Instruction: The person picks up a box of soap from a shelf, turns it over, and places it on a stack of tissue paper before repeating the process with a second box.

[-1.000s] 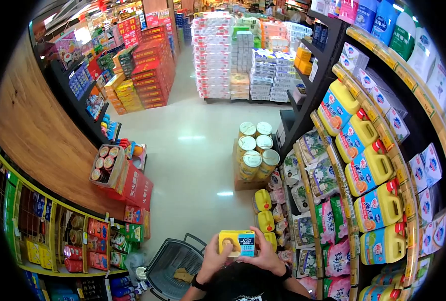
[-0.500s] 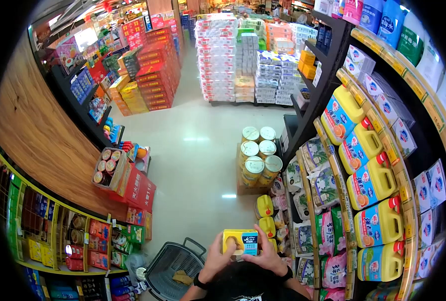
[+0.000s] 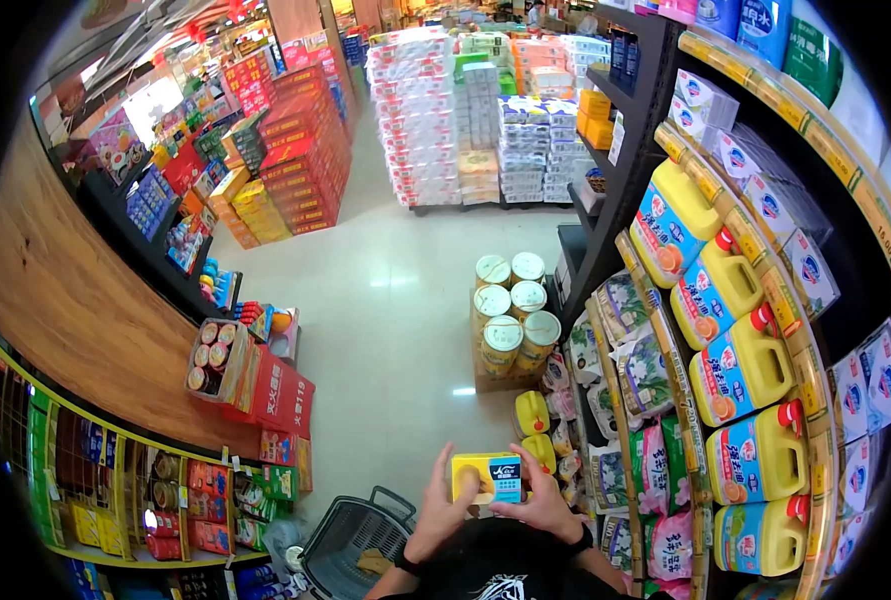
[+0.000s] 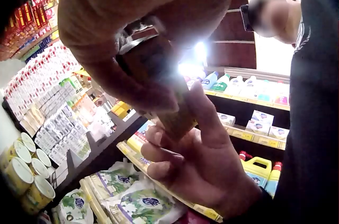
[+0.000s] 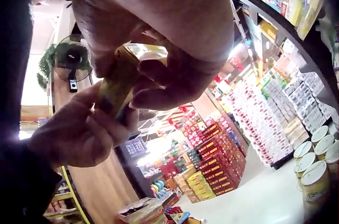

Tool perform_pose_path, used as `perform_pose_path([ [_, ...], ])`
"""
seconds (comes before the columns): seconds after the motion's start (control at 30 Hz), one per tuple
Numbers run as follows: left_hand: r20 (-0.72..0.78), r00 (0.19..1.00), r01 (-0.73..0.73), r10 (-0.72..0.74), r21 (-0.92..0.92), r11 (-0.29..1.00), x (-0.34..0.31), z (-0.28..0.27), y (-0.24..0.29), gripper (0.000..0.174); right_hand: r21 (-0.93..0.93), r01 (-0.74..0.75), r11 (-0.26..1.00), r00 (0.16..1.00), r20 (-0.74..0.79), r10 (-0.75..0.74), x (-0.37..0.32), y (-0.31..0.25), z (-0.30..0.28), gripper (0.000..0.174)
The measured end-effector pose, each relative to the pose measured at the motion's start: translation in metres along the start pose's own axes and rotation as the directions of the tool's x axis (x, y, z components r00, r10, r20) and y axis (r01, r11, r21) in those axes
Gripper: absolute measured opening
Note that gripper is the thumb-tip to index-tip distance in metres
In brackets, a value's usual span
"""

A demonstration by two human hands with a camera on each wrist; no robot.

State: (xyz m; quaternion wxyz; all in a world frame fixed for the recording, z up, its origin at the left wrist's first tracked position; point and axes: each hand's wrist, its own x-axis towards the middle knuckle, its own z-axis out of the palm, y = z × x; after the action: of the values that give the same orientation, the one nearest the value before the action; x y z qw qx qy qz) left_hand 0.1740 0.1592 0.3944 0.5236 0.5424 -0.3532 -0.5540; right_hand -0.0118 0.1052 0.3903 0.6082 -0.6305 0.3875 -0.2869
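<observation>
A small yellow and blue box is held up between both hands at the bottom centre of the head view. The left hand grips its left side, with the thumb across the yellow front. On the right side, the right hand holds the blue end and lower edge. In the left wrist view the box looks dark, with fingers curled round both ends. The right wrist view shows the same box edge-on, pinched between the hands.
A grey basket with a brown item inside is at the lower left of the hands. Shelves of yellow jugs line the right side. Tall tins stand on the floor ahead, and a red carton stands left of the aisle.
The box and both hands have shifted slightly right in the head view, still with the same hold. The basket and shelves have shifted slightly within the view.
</observation>
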Motion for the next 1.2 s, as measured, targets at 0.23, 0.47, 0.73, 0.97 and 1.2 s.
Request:
perform_pose_path([
  [0.23,0.054,0.998,-0.046,0.041,0.094,0.994,0.021,0.010,0.002,0.061,0.043,0.010,0.999,0.999,-0.034,-0.009,0.009,0.001,-0.016,0.098],
  [0.47,0.057,0.997,-0.059,0.052,0.119,0.991,0.041,0.027,0.001,0.055,0.087,-0.023,0.996,1.000,-0.002,0.023,0.023,-0.001,-0.043,0.096],
  [0.73,0.033,0.999,-0.024,0.021,0.100,0.995,0.058,0.051,0.001,0.054,0.057,-0.047,0.997,0.999,0.017,0.046,0.033,0.010,-0.075,0.093],
  [0.97,-0.036,0.999,-0.028,0.033,0.128,0.991,0.057,0.066,0.005,0.055,0.032,-0.034,0.999,0.997,0.077,0.031,0.041,0.007,-0.090,0.092],
  [1.2,-0.101,0.991,-0.053,0.088,0.303,0.951,0.057,0.057,-0.010,0.055,0.057,-0.048,0.997,0.988,0.149,0.039,0.048,0.024,-0.089,0.093],
])
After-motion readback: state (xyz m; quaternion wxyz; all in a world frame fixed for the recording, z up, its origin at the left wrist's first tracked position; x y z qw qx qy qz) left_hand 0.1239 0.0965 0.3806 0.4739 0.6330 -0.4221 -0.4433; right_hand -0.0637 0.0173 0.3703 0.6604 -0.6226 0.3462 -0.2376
